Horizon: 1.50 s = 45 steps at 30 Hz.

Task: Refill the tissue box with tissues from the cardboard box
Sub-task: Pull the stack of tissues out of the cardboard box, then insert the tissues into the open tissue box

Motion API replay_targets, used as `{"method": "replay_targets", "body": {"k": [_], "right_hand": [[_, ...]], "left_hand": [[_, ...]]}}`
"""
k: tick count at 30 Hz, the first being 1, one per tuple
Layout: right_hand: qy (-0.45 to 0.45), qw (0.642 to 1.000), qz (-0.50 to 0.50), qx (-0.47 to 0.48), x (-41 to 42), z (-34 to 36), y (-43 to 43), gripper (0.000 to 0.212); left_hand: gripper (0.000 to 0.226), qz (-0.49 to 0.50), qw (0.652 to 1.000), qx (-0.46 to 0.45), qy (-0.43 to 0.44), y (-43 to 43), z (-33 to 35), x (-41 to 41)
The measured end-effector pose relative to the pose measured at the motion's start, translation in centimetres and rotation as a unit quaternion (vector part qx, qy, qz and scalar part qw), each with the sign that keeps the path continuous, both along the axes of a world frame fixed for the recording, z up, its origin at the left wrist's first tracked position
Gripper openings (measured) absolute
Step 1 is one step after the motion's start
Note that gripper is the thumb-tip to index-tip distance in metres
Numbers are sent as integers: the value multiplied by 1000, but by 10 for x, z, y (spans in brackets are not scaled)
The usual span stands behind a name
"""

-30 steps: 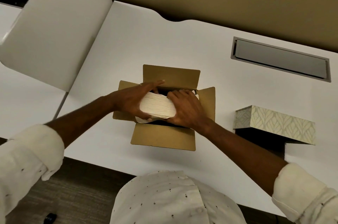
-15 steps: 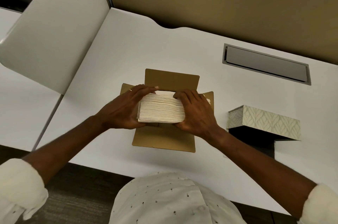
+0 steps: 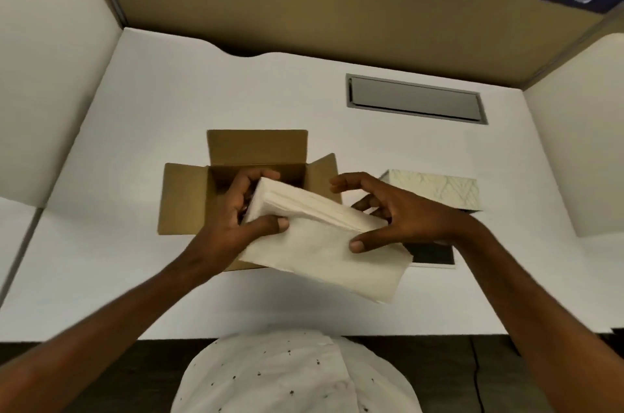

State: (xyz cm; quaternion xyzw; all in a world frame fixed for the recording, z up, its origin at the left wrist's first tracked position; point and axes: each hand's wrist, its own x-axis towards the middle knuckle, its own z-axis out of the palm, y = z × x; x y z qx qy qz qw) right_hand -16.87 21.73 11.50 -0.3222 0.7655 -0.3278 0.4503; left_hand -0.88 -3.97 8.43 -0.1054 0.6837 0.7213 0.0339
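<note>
- Left hand [image 3: 233, 220] grips the left end of the thick cream stack of folded tissues [image 3: 320, 250], thumb on top.
- Right hand [image 3: 405, 213] pinches the right end, fingers splayed.
- The stack tilts above the open brown cardboard box [image 3: 256, 149], beside the pale leaf-patterned tissue box [image 3: 435, 189].

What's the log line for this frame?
phase: transfer; tissues: out of carton; left grip: holds tissues; right grip: pinches tissues; tissue box: on desk

A white surface [image 3: 169, 294] fills the middle of the frame, with a grey rectangular hatch [image 3: 415, 98] set in it at the upper right. A tan partition wall [image 3: 304, 0] stands behind, and white side panels [image 3: 44, 75] stand at the left and right. A dark floor [image 3: 449, 375] shows at the bottom.
</note>
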Motion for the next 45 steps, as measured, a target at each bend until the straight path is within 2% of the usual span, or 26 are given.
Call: {"method": "replay_targets", "body": {"k": [3,7,9,11,13,16,19,21,25,29,32,35,37,39,40,44,45], "right_hand": [[-106,988,-99,-53,7,-15,46,79],[-193,942,-242,-128,28,-46,110,68],[-235,902,-319,-172,39,-62,138,63],[-281,843,-407,-214,51,-78,162,60],[-329,784,-473,-231,60,-92,185,67],[-341,751,-523,-216,64,-108,220,80],[-356,745,-526,-205,53,-118,253,85],[-352,758,-517,-182,38,-120,268,85],[-314,789,-495,-185,2,-131,285,58],[-272,792,-524,-157,-35,-154,287,74],[-264,791,-533,-147,-54,-172,283,54],[-245,799,-528,-153,-66,-186,276,32],[-229,802,-534,-138,-71,-197,272,44],[-220,802,-544,-108,-73,-202,271,70],[-216,803,-546,-100,-74,-204,272,75],[-168,810,-554,-94,-70,-206,270,69],[-154,813,-554,-90,-66,-205,269,67]], "left_hand": [[71,41,989,103,-97,31,-4,-4],[73,44,979,121,-159,77,-10,-10],[77,38,977,114,-175,101,-12,-16],[79,36,975,102,-196,126,-17,-23],[79,42,971,87,-221,152,-24,-33],[74,50,966,61,-247,190,-38,-45],[73,48,961,55,-268,223,-54,-57],[71,46,957,60,-281,241,-67,-66],[76,54,950,95,-292,266,-92,-86],[68,67,948,99,-295,278,-117,-111],[64,79,945,91,-304,281,-133,-128],[45,88,943,82,-311,285,-139,-140],[37,101,941,68,-316,288,-141,-146],[44,100,940,57,-322,290,-144,-148],[47,97,940,54,-323,290,-146,-147],[35,80,947,46,-309,289,-152,-146],[38,75,950,38,-300,289,-154,-146]]}}
